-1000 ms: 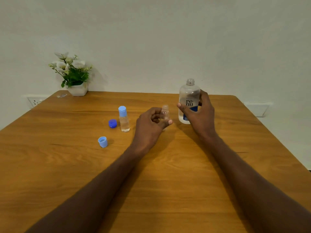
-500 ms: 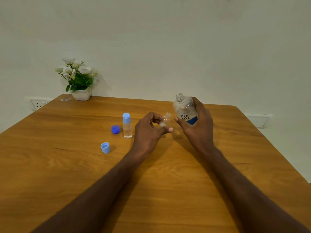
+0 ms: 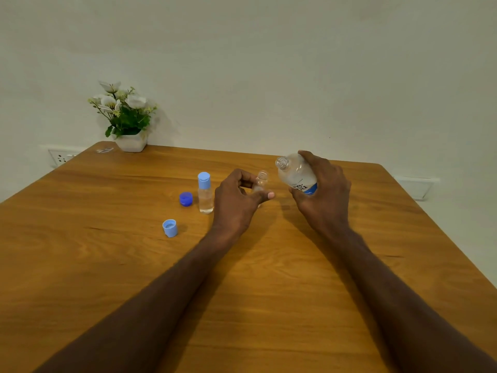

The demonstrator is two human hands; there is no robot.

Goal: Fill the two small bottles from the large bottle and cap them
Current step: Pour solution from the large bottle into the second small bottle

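While the left hand (image 3: 236, 200) pinches an uncapped small bottle (image 3: 261, 181), right-hand fingers (image 3: 326, 168) wrap the tilted large bottle (image 3: 295, 173).

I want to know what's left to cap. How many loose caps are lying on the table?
2. A dark blue cap lies just left of the capped small bottle; a light blue cap sits nearer the person, open end up. None appears hidden.

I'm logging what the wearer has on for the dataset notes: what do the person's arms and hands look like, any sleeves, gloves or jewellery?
Both forearms are bare up to the bottom edge of the picture: no sleeve or cuff shows. The left hand and right hand wear no gloves, and no watch, bracelet or ring is visible on either. A short, pale thumbnail shows on the left hand.
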